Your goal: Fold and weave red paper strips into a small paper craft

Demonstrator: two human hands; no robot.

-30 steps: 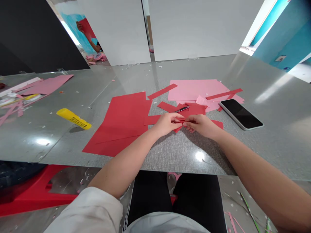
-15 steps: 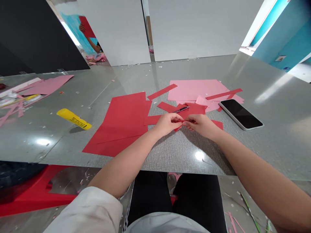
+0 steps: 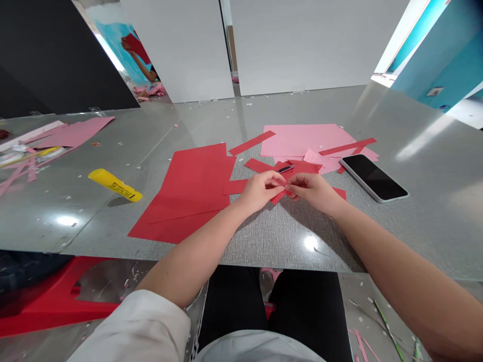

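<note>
The phone lies face up on the tabletop. Well to its left, the left hand and right hand meet fingertip to fingertip over red scraps. Each grip is drawn in to a pinch, thumb against fingers, both on one small red piece; the right hand is the nearer to the phone. Most of the piece is covered by the fingers, so its shape and any fold cannot be told, nor can the curled fingers underneath be made out.

Left of the phone and just beyond the hands, a dark tool lies on the scraps, partly behind the left hand; its kind is unclear. The pink sheet is beyond the phone to the left, partly under scraps. Farther left of the phone are the red sheet, partly hidden by the left forearm, and the yellow tube. Farthest left, pink paper is cut off by the picture's edge.
</note>
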